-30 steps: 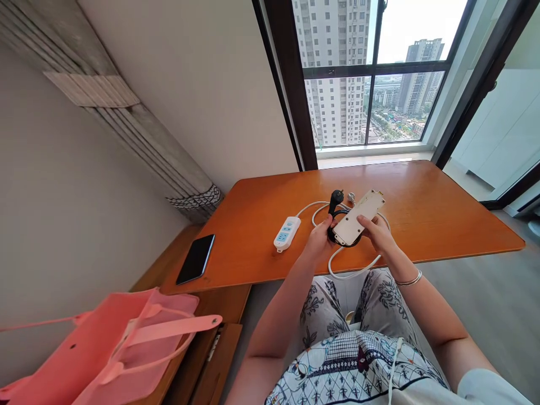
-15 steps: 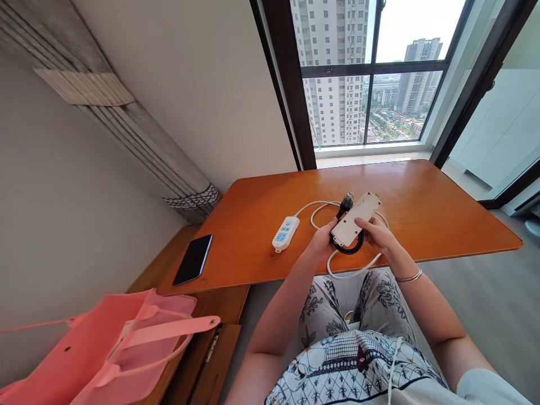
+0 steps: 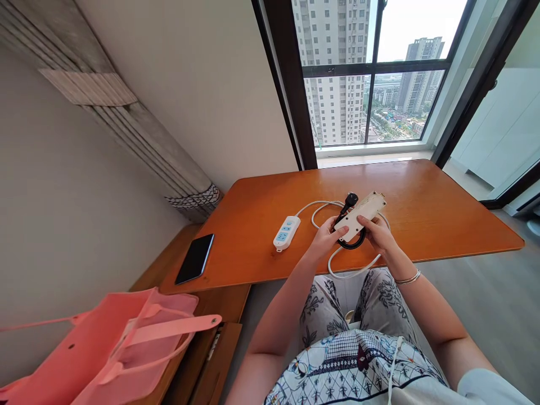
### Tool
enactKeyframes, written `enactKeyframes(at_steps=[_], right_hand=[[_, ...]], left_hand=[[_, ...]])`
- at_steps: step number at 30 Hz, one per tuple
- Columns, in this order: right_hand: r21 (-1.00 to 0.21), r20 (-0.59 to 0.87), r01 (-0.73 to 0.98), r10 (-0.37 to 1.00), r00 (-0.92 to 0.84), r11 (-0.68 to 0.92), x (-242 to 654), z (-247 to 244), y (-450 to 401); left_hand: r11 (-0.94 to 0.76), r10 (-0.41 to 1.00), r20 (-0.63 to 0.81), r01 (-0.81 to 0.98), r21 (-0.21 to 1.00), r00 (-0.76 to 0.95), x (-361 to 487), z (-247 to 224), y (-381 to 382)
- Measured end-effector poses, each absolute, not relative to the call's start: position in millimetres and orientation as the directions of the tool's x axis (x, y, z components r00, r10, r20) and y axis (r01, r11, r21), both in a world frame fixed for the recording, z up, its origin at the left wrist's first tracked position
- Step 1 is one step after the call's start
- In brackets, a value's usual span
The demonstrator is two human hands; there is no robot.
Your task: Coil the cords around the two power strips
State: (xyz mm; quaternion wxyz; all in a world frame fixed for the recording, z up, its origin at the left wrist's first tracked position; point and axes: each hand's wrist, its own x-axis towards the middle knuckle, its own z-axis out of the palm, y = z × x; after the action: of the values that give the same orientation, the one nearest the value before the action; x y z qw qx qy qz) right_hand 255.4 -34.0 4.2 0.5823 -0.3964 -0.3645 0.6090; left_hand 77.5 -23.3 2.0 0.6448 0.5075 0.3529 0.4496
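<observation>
A cream-coloured power strip [image 3: 361, 216], underside up, is held over the near part of the table. My left hand [image 3: 327, 239] grips its lower left end, thumb on top, with a black cord [image 3: 354, 243] looped beneath. My right hand [image 3: 377, 233] pinches its right side, thumb on the flat face. A black plug [image 3: 351, 199] sticks up beside the strip's upper left edge. The fingers under the strip are mostly hidden. Left of my hands, a white power strip with blue sockets [image 3: 287, 233] lies on the table, its white cable [image 3: 320, 203] curving behind and below my hands.
On the orange-brown wooden table [image 3: 253, 208], a black tablet [image 3: 194, 259] lies near the left edge. A pink bag [image 3: 105, 343] rests on a lower wooden surface at the lower left. Behind the table is a window [image 3: 373, 68]; a curtain [image 3: 139, 140] hangs at the left.
The held strip has tilted and shifted slightly right. My left thumb has come over onto its face, and the black plug has turned and moved slightly right.
</observation>
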Motion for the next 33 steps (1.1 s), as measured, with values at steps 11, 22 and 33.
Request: enactKeyframes(at_steps=[11,22,33], right_hand=[[-0.906,-0.096,-0.414,0.995,0.000,-0.087,272.3,8.0,-32.6],[-0.863,-0.053,-0.492,0.947,0.316,0.116,316.3,6.5,22.4],[-0.954,-0.194,-0.287,0.558,0.807,0.083,409.7,16.5,117.3]], left_hand=[[-0.022,0.951,0.074,-0.171,0.985,0.300,91.2,-6.9,-13.8],[-0.121,0.981,0.127,-0.046,0.992,0.147,82.6,-40.2,13.6],[-0.347,0.938,0.323,0.308,0.886,0.129,76.1,-59.2,13.0]])
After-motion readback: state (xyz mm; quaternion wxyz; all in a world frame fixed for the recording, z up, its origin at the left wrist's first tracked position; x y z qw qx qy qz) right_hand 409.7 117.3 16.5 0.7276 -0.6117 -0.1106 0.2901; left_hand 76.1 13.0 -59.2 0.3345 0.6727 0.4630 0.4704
